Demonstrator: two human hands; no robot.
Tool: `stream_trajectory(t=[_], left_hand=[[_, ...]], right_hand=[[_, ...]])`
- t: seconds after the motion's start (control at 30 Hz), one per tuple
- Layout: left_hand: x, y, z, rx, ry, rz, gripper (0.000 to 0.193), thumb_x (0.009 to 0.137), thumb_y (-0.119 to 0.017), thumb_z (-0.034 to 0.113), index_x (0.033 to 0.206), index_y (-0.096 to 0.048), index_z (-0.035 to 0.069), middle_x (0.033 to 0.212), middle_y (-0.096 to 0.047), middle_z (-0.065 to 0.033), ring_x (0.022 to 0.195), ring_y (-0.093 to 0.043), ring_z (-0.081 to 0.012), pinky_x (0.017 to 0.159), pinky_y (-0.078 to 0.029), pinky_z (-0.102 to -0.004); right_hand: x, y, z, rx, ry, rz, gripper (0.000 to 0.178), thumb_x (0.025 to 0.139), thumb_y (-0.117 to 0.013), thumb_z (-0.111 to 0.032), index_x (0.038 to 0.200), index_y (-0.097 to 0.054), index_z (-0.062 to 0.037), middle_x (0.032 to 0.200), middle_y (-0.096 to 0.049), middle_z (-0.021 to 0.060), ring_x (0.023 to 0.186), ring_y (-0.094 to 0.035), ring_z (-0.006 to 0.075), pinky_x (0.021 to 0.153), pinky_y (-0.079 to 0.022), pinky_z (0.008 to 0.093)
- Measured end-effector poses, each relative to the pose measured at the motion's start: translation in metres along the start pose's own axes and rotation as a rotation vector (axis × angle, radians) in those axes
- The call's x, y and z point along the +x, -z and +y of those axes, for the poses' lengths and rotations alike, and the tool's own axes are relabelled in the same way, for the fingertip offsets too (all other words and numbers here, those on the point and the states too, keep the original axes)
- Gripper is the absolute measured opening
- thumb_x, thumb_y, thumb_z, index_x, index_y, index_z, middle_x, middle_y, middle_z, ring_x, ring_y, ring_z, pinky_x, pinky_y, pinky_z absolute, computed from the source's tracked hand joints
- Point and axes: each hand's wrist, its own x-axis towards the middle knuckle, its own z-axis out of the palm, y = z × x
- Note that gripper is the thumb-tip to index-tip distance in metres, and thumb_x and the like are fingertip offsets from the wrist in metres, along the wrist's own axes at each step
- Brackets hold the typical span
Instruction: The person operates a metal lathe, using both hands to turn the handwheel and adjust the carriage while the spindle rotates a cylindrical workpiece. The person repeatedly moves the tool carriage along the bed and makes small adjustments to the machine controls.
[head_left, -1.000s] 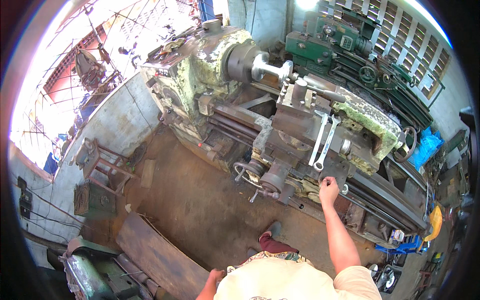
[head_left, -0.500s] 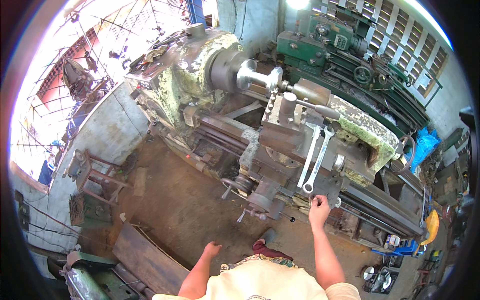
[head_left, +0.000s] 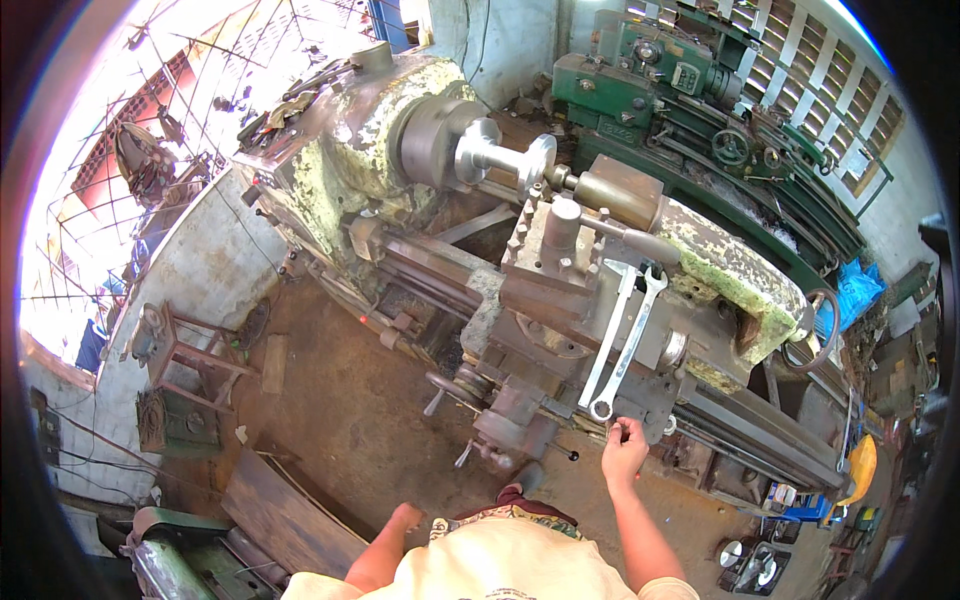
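Observation:
My right hand (head_left: 624,452) is closed at the front edge of the lathe carriage, fingers pinched around something small that they hide. Just above it, a combination wrench (head_left: 630,345) and a vernier caliper (head_left: 608,335) lie side by side on the carriage top. My left hand (head_left: 407,516) hangs low beside my body, its fingers curled in, with nothing visible in it. Farther off, a shiny spool-shaped metal workpiece (head_left: 505,160) sits between the lathe chuck (head_left: 430,140) and the tailstock (head_left: 620,195). The tool post (head_left: 555,250) stands close in front of it.
Handwheels and levers (head_left: 500,420) jut from the lathe's front over the brown floor (head_left: 330,400). A green lathe (head_left: 680,110) stands behind. A wooden stool (head_left: 195,360) is by the left wall, a metal sheet (head_left: 285,515) at lower left, and a tray of parts (head_left: 757,565) at lower right.
My view has shifted slightly, so the lathe's front sits a little lower and left. My left hand has drawn back closer to my body. My right hand stays at the carriage edge.

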Motion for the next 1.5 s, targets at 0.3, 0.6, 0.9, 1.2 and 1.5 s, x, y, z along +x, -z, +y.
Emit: stream_trajectory(t=[0.3,0.6,0.9,1.2,1.5], left_hand=[[0.025,0.094,0.039,-0.629,0.128,0.364,0.015,0.089,-0.061,0.016,0.090,-0.070,0.005,0.068,-0.064,-0.0079,0.053,-0.059,-0.0202,0.043,-0.044,-0.0372],[-0.108,0.207,0.208,-0.531,-0.225,1.169,0.030,0.085,-0.069,0.021,0.108,-0.068,0.002,0.104,-0.071,-0.0183,0.100,-0.068,-0.0315,0.088,-0.052,-0.0393],[-0.188,0.231,0.279,-0.145,-0.286,0.991,0.058,0.083,-0.072,0.035,0.129,-0.058,0.003,0.120,-0.065,-0.0225,0.114,-0.062,-0.0338,0.098,-0.048,-0.0401],[-0.195,0.208,0.252,0.018,0.042,0.731,0.074,0.083,-0.069,0.047,0.140,-0.048,0.004,0.131,-0.059,-0.0225,0.125,-0.054,-0.0347,0.105,-0.043,-0.0430],[-0.157,0.196,0.224,-0.068,-0.050,0.651,0.057,0.086,-0.069,0.045,0.122,-0.065,0.001,0.118,-0.067,-0.0215,0.112,-0.064,-0.0303,0.093,-0.051,-0.0390]], right_hand=[[0.000,-0.002,0.001,0.051,-0.032,0.028,0.008,0.087,-0.065,-0.007,0.092,-0.063,-0.0008,0.068,-0.063,0.0057,0.059,-0.055,0.0128,0.058,-0.046,0.0301],[-0.001,-0.002,0.000,0.053,-0.046,0.044,0.007,0.086,-0.066,-0.007,0.089,-0.062,-0.0025,0.063,-0.061,0.0046,0.055,-0.054,0.0133,0.056,-0.044,0.0310],[0.000,-0.004,0.007,0.044,-0.027,0.019,0.007,0.086,-0.067,-0.006,0.088,-0.061,-0.0031,0.059,-0.053,0.0011,0.053,-0.046,0.0104,0.052,-0.040,0.0292],[0.003,0.001,0.004,0.056,-0.028,-0.012,0.006,0.085,-0.067,-0.004,0.088,-0.062,-0.0027,0.061,-0.054,0.0002,0.054,-0.046,0.0092,0.054,-0.040,0.0273],[0.003,0.000,0.009,0.093,-0.039,-0.017,0.006,0.085,-0.067,-0.006,0.089,-0.064,-0.0035,0.060,-0.053,0.0004,0.053,-0.045,0.0101,0.053,-0.040,0.0286]])
